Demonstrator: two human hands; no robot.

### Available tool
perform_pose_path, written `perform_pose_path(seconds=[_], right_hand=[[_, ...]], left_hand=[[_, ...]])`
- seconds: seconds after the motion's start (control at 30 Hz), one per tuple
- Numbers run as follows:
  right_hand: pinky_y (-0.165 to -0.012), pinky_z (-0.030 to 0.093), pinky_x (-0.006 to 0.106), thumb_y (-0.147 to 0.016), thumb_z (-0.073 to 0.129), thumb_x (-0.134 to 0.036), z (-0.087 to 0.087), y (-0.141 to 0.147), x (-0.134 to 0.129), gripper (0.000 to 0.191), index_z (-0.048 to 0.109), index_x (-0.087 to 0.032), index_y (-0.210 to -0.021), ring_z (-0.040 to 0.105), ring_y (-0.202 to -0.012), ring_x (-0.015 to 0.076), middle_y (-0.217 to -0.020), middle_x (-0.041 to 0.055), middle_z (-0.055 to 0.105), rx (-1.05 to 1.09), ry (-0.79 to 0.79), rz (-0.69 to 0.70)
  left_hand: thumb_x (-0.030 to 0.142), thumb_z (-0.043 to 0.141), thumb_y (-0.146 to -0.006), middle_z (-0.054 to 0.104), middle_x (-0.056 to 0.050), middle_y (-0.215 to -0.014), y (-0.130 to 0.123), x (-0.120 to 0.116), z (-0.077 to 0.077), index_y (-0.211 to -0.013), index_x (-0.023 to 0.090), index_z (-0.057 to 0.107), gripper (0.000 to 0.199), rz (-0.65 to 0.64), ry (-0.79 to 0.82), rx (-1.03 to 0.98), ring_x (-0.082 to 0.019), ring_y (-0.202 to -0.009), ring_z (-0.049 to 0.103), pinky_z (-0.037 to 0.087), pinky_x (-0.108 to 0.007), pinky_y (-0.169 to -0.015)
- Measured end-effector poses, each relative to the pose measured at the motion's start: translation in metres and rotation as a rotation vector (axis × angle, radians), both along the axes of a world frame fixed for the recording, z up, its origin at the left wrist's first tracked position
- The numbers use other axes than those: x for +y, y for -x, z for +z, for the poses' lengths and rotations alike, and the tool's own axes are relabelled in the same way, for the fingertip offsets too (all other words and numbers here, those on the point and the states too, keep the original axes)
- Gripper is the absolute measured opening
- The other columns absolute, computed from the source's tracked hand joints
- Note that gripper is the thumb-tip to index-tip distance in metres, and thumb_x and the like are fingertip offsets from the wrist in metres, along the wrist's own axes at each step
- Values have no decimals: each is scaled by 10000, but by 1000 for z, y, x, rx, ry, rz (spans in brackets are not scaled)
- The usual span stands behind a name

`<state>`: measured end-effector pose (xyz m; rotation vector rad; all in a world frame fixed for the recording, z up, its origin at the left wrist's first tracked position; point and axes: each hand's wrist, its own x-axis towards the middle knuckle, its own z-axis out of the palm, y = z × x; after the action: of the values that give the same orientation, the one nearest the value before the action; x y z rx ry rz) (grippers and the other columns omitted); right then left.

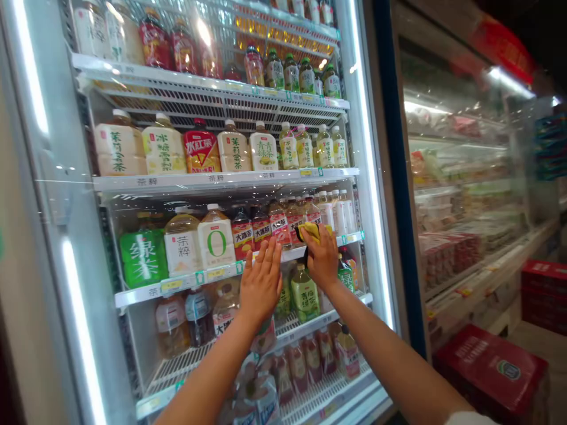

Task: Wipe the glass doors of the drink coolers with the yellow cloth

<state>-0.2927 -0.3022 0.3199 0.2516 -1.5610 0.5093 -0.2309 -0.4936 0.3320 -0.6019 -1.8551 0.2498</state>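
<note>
Against the glass door of an upright drinks fridge, my right hand (322, 258) is closed on a yellow cloth (310, 232) with a dark edge. My left hand (261, 277) is open, its fingers stretched out and its palm toward the glass, to the left of the cloth. Behind the glass, red-labelled bottles (243, 233) stand on the shelf at about hand height. A large bottle with a green 0 (217, 239) is left of them. Below my right hand is a green tea bottle (305, 295), partly covered by my wrist.
Several fridge shelves (221, 182) hold rows of bottled drinks. Light strips (370, 147) run up both sides of the door. To the right stands an open-looking chiller (469, 218) with packaged goods. Red cartons (491, 372) sit low at the right.
</note>
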Motion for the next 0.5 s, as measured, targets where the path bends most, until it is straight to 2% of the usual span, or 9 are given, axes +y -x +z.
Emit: perform_pose_path(seconds=[0.07, 0.13, 0.2, 0.27, 0.33, 0.37, 0.43, 0.5], right_hand=[[-1214, 306, 574, -925, 460, -85, 16, 9, 24, 588, 583, -335, -1443, 419, -1442, 281, -1532, 97, 480, 20, 52, -15], [-1185, 343, 587, -944, 448, -105, 20, 19, 50, 569, 580, -344, -1443, 439, -1422, 285, -1512, 100, 495, 46, 152, -32], [-1137, 393, 601, -963, 426, -126, 8, 27, 67, 552, 571, -342, -1451, 466, -1392, 298, -1486, 115, 514, 65, 267, -47], [-1109, 417, 609, -969, 404, -134, -13, 30, 73, 549, 566, -320, -1459, 471, -1384, 314, -1480, 135, 517, 68, 335, -53], [-1124, 409, 597, -948, 405, -115, -27, 32, 74, 566, 577, -305, -1453, 448, -1408, 314, -1497, 129, 509, 54, 289, -35], [-1144, 396, 583, -930, 415, -102, -28, 33, 76, 580, 587, -308, -1444, 430, -1425, 306, -1507, 114, 507, 45, 228, -18], [-1179, 371, 543, -900, 435, -81, -17, 36, 87, 603, 606, -326, -1424, 413, -1441, 281, -1511, 78, 516, 31, 106, 3], [-1191, 361, 519, -898, 439, -78, 3, 42, 109, 601, 615, -331, -1414, 426, -1429, 266, -1497, 65, 530, 37, 69, -14]], left_hand=[[228, 497, -963, 192, -94, -1691, 4, 10, 1, -1647, 193, -29, 863, -2, 6, -2, -245, -1581, 160, 89, -510, -1308], [226, 490, -967, 205, -98, -1688, 8, 21, 1, -1648, 187, -19, 850, -4, 15, -3, -239, -1582, 150, 63, -514, -1309], [226, 495, -965, 209, -105, -1685, 11, 30, -2, -1648, 179, -4, 848, -9, 16, -5, -240, -1583, 141, 35, -522, -1307], [223, 510, -953, 214, -107, -1684, 14, 39, -5, -1650, 178, 20, 853, -22, 19, -18, -242, -1582, 147, 25, -524, -1307], [218, 519, -940, 226, -103, -1681, 18, 48, -7, -1652, 187, 50, 853, -48, 42, -31, -237, -1579, 167, 27, -513, -1309], [215, 521, -935, 236, -100, -1679, 20, 53, -7, -1652, 192, 67, 849, -64, 58, -35, -233, -1578, 178, 25, -504, -1310], [210, 524, -926, 251, -94, -1676, 25, 65, -5, -1652, 194, 100, 840, -89, 78, -32, -227, -1577, 184, 9, -487, -1311], [209, 527, -921, 254, -94, -1677, 30, 78, -2, -1650, 186, 125, 833, -105, 79, -27, -226, -1578, 175, -12, -474, -1310]])
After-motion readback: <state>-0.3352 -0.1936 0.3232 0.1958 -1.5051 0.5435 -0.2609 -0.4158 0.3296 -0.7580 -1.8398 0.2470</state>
